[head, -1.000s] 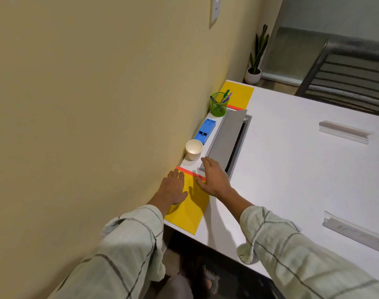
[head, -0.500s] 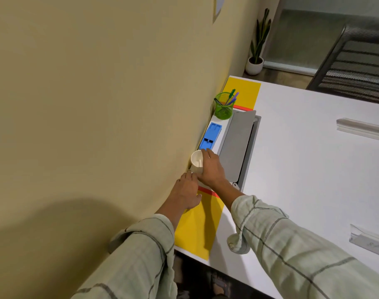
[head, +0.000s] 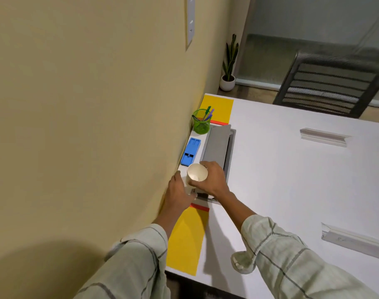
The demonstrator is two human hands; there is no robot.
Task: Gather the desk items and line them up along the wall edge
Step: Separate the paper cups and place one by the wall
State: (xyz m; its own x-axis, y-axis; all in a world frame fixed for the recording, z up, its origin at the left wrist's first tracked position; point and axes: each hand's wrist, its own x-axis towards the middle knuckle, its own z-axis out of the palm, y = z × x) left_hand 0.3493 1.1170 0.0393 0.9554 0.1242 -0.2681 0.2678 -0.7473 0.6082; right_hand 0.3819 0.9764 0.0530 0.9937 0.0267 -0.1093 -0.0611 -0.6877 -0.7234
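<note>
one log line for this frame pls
right hand: grips cup, tilted | left hand: beside cup | blue tray, pen holder: along wall

1. Illumination: dim, warm, from indoor light.
2. Shadows: a large soft shadow on the pale yellow painted wall point(head: 76, 126), lower left.
3. Sharpness: slightly soft overall.
4. Distortion: wide-angle bending at frame edges.

The lower part of the paper cup point(head: 196, 172) is being covered by the right hand point(head: 214, 180), and whether its base is touching the desk point(head: 281, 180) cannot be told. The fingertips of the left hand point(head: 178, 194) are being hidden behind the cup. Beyond the hands, the pens in the green holder point(head: 201, 124) are being blurred. The nearer grey strip point(head: 354, 240) is being cut off by the right edge.
</note>
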